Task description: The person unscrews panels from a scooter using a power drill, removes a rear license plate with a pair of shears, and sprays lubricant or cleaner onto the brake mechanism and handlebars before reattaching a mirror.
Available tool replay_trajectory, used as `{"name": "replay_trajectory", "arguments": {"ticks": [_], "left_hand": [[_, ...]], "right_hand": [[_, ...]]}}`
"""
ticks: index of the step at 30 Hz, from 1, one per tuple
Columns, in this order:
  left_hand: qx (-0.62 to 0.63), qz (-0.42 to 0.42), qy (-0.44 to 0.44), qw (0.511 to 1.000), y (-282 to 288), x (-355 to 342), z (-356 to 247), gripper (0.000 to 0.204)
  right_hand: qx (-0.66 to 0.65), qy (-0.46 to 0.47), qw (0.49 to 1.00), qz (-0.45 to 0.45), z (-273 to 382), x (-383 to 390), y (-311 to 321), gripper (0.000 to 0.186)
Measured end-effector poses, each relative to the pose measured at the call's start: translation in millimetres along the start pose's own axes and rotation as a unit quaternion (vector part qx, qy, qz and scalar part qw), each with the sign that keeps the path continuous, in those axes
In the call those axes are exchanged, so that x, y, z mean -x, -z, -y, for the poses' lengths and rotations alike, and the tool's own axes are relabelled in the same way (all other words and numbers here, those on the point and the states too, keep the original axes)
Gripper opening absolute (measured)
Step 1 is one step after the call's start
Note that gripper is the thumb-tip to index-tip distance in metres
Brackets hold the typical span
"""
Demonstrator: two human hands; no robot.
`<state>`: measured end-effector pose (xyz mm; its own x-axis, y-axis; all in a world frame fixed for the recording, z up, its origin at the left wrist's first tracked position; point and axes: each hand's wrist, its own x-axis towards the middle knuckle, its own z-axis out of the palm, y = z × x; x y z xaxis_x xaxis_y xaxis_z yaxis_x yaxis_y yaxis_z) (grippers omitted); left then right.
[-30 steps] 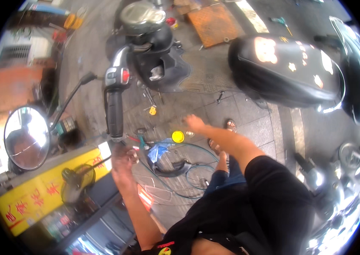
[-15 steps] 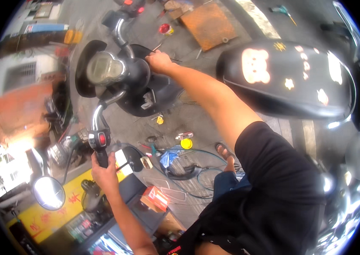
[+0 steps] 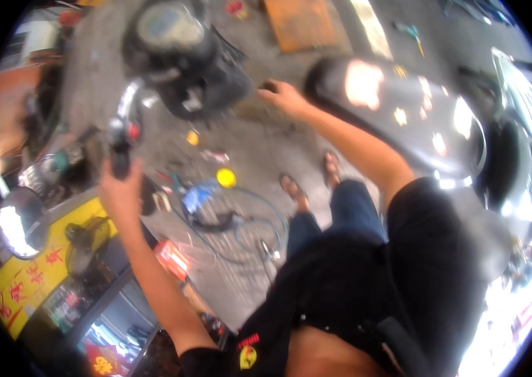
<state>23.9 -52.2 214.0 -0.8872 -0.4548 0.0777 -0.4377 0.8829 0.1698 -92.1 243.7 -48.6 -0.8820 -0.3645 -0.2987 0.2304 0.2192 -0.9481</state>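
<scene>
My left hand (image 3: 121, 191) is wrapped round the black left handlebar grip (image 3: 120, 163) of a scooter. Ahead of it are the switch housing with a red button (image 3: 131, 132) and a chrome handlebar (image 3: 130, 99). The round dashboard (image 3: 170, 26) and black front body (image 3: 206, 88) are blurred at the top. My right hand (image 3: 285, 99) hovers between that body and the front of the black scooter seat (image 3: 426, 135), which bears pale cartoon stickers. Its fingers are bent together, with a small dark patch at the tips that is too smeared to make out.
Below the handlebar lie a yellow lid (image 3: 226, 178), a blue cloth (image 3: 199, 197) and a thin hose (image 3: 260, 192). A red-and-white box (image 3: 173, 259) stands by the shelving at lower left. A rusty orange plate (image 3: 304, 25) lies on the far ground. More scooters (image 3: 511, 157) stand at right.
My right hand has come away from the scooter's steering column toward the seat. My left hand stays on the grip. The view has shifted, so the handlebar sits higher and further left.
</scene>
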Motion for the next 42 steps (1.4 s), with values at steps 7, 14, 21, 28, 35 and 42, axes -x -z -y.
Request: {"name": "replay_trajectory", "arguments": {"ticks": [7,14,21,28,35,42], "left_hand": [[-0.023,0.005,-0.013,1.000,6.2,2.7,-6.0,0.057],[-0.090,0.003,-0.029,0.996,2.7,-15.8,33.4,0.067],[-0.108,0.008,0.045,0.993,-24.0,0.4,44.8,0.079],[0.087,0.003,0.056,0.995,-10.1,29.8,-5.4,0.061],[0.124,0.002,0.096,0.988,-18.9,62.6,-38.0,0.070],[0.129,0.012,0.044,0.991,12.0,19.6,-28.4,0.057]], "right_hand": [[-0.284,-0.494,0.754,-0.328,-203.4,458.8,177.7,0.039],[-0.408,-0.171,0.713,-0.545,-164.4,415.5,320.0,0.050],[-0.360,-0.215,0.684,-0.598,-224.9,384.6,352.8,0.031],[-0.261,-0.261,0.628,-0.685,-262.1,384.4,351.2,0.026],[-0.217,-0.321,0.615,-0.687,-230.4,398.7,364.2,0.038],[-0.243,-0.288,0.634,-0.675,-219.1,403.6,358.8,0.036]]}}
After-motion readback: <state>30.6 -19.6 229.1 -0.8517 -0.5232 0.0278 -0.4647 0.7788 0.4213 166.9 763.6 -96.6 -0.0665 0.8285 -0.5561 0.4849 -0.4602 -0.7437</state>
